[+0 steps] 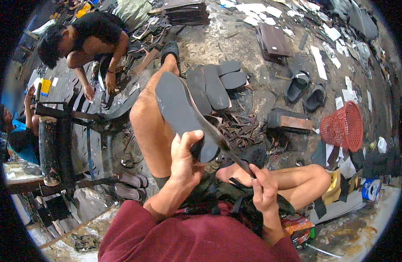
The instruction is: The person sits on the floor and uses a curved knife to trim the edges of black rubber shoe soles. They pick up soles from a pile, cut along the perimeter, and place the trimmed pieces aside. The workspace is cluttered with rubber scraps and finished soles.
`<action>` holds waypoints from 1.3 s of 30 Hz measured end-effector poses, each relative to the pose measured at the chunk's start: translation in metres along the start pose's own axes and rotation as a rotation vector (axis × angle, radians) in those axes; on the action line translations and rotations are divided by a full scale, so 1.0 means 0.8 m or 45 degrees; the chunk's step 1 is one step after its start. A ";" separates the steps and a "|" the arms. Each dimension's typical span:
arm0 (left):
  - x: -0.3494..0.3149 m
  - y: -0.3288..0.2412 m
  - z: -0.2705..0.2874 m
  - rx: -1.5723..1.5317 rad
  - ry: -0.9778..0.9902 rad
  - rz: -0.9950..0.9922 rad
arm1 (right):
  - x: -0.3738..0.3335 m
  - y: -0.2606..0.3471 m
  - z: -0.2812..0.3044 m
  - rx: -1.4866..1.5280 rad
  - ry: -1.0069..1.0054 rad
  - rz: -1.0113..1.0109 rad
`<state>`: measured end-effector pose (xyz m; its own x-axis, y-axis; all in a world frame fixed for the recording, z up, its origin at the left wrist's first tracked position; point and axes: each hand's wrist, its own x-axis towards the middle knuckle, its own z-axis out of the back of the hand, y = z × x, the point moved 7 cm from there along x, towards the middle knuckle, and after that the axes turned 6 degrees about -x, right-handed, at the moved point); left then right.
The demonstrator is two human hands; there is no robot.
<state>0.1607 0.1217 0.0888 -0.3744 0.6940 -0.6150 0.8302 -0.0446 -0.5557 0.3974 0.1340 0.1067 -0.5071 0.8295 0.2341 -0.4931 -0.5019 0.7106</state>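
My left hand [184, 158] is closed around the heel end of a grey shoe sole [171, 99], thumb on its upper face. The sole is tilted, its broad toe end pointing away from me over my bent leg. My right hand [265, 191] pinches the near end of a long, thin dark piece [237, 160]. That piece runs up to the sole's right edge and touches it; whether it is a blade or a strip of sole material I cannot tell. Beyond the held sole, several more grey soles [215, 87] lie overlapping on the floor.
Dark offcuts [242, 131] are heaped between my legs. To the right are black slippers [298, 85], a dark block with a brown top [296, 122] and a red plastic basket [342, 126]. Brown sheets [273, 41] are stacked farther off. A co-worker [94, 43] crouches at far left.
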 end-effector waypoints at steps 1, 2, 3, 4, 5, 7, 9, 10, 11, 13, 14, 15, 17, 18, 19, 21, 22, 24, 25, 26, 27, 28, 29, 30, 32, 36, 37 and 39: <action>-0.003 -0.001 0.006 0.012 -0.008 -0.060 | 0.007 0.003 0.001 -0.016 0.071 -0.011; -0.005 -0.004 0.011 0.022 -0.017 -0.122 | 0.017 0.009 -0.001 -0.029 0.100 0.002; -0.008 -0.007 0.015 0.032 -0.024 -0.186 | 0.027 0.014 -0.003 0.018 0.107 0.003; -0.009 -0.008 0.015 0.027 -0.012 -0.250 | 0.038 0.018 -0.009 0.045 0.151 -0.012; -0.010 -0.005 0.014 0.060 0.009 -0.227 | 0.049 0.021 -0.017 0.058 0.205 -0.034; -0.011 0.001 0.012 0.104 0.034 -0.203 | 0.074 0.030 -0.035 0.046 0.181 -0.023; -0.012 0.015 0.019 0.178 -0.077 -0.098 | 0.092 0.038 -0.056 0.007 0.135 0.011; -0.012 0.011 0.020 0.098 -0.068 -0.182 | 0.093 0.037 -0.063 0.073 0.167 -0.013; -0.012 0.009 0.027 0.052 -0.146 -0.216 | 0.090 0.036 -0.062 0.147 0.113 0.008; -0.010 0.002 0.043 0.026 -0.256 -0.210 | 0.067 0.026 -0.055 0.242 0.165 0.003; -0.009 -0.003 0.049 0.010 -0.280 -0.215 | 0.048 0.010 -0.052 0.227 0.322 -0.119; -0.009 -0.005 0.055 0.011 -0.282 -0.161 | 0.032 0.002 -0.042 0.367 0.268 -0.110; -0.009 -0.006 0.057 0.029 -0.206 -0.045 | -0.001 -0.017 -0.033 0.277 0.327 -0.119; -0.011 -0.006 0.059 0.077 -0.215 -0.006 | -0.012 -0.022 -0.030 0.266 0.312 -0.089; -0.012 -0.007 0.058 0.058 -0.217 -0.014 | -0.017 -0.027 -0.032 0.237 0.296 -0.082; -0.013 -0.004 0.051 0.023 -0.184 0.006 | -0.013 -0.035 -0.054 0.243 0.302 -0.177; -0.013 -0.006 0.047 0.048 -0.181 -0.026 | -0.002 -0.034 -0.069 0.279 0.255 -0.191; -0.011 -0.002 0.039 0.053 -0.188 -0.002 | 0.024 -0.025 -0.089 0.287 0.160 -0.180; -0.010 -0.006 0.032 0.058 -0.120 -0.063 | 0.038 -0.018 -0.097 0.262 0.104 -0.157; -0.009 -0.006 0.028 0.059 -0.114 -0.081 | 0.052 -0.009 -0.105 0.252 0.041 -0.139; -0.008 -0.007 0.027 0.039 -0.114 -0.102 | 0.064 -0.001 -0.111 0.215 -0.001 -0.134; -0.008 -0.006 0.027 0.077 -0.132 -0.090 | 0.075 0.008 -0.114 0.190 -0.053 -0.134; -0.007 -0.004 0.029 0.093 -0.150 -0.080 | 0.087 0.015 -0.117 0.177 -0.099 -0.141; -0.008 -0.005 0.031 0.111 -0.163 -0.109 | 0.095 0.018 -0.118 0.167 -0.057 -0.194; -0.009 -0.005 0.031 0.178 -0.110 -0.182 | 0.121 0.032 -0.113 0.157 -0.095 -0.124; -0.009 0.001 0.044 0.241 -0.071 -0.291 | 0.174 0.052 -0.111 0.231 -0.113 -0.056; -0.010 0.002 0.046 0.320 -0.036 -0.302 | 0.184 0.058 -0.110 0.246 -0.142 -0.022; -0.010 0.001 0.051 0.385 0.070 -0.315 | 0.193 0.057 -0.110 0.348 -0.114 -0.073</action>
<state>0.1477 0.0870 0.0701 -0.5180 0.7476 -0.4156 0.5556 -0.0753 -0.8280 0.2346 0.2177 0.1167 -0.4139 0.8789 0.2373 -0.3040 -0.3791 0.8740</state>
